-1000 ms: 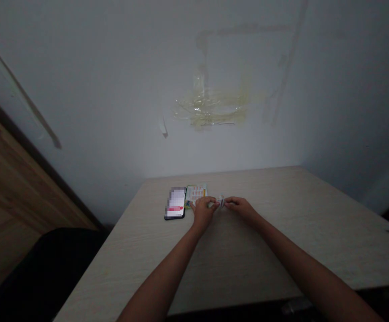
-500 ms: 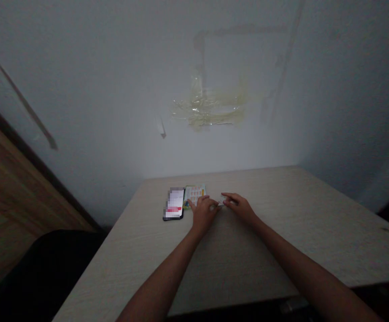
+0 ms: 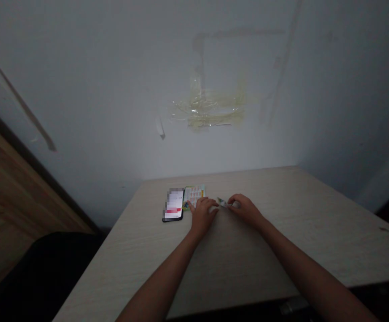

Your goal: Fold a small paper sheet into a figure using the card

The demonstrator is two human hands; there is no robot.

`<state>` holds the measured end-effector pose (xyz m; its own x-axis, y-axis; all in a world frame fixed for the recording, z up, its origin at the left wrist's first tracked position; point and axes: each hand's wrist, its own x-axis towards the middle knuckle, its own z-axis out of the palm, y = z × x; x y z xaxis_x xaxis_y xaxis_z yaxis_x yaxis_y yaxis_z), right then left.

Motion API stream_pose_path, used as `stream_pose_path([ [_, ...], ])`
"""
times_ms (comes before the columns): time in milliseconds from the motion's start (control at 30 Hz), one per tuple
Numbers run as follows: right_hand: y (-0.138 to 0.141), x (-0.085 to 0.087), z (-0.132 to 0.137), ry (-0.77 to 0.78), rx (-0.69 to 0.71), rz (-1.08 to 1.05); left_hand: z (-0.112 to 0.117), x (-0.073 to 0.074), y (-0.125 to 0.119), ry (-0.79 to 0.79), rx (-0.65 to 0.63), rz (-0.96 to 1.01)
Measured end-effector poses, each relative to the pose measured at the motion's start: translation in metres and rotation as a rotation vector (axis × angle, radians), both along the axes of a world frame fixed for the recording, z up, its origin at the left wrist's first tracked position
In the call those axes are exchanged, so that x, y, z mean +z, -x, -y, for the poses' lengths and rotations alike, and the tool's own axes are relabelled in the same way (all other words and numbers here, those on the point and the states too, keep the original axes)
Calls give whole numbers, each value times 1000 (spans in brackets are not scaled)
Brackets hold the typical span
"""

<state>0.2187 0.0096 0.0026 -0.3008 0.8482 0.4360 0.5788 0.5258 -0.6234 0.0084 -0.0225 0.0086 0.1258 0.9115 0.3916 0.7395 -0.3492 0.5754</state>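
My right hand point(image 3: 245, 209) pinches a small whitish piece point(image 3: 222, 202) with green marks between thumb and fingertips, just over the table. Its exact kind is too small to make out. Close by on the left, my left hand point(image 3: 203, 214) has its fingers apart with nothing seen in them, its fingertips a short way from the piece. Behind that hand lies a printed card or packet point(image 3: 194, 194), pale with rows of small pictures and a green edge; my left hand covers its lower right part. A phone point(image 3: 174, 205) with a lit screen lies beside it.
The light wood table point(image 3: 275, 188) runs back to a grey wall point(image 3: 113, 112) with peeling clear tape point(image 3: 211, 112). A dark rounded shape point(image 3: 53, 268) stands at the left, near a wooden panel point(image 3: 16, 188).
My right hand has drawn slightly right, away from my left hand, with the whitish piece in its fingers. My left fingers have come off the piece. The phone and card stay put.
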Motion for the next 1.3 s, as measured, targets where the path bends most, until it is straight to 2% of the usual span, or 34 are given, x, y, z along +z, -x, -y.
stream_pose_path([
  [233,-19,7,-5,-83,-225,329,2,-1,3,32,-2,-102],
  [400,-24,9,-4,-120,-339,458,4,-2,3,15,-18,-135],
  [767,-25,14,1,-96,-534,585,4,0,3,28,9,-218],
  [1300,-24,14,1,-45,-659,633,4,-1,3,-2,32,-236],
])
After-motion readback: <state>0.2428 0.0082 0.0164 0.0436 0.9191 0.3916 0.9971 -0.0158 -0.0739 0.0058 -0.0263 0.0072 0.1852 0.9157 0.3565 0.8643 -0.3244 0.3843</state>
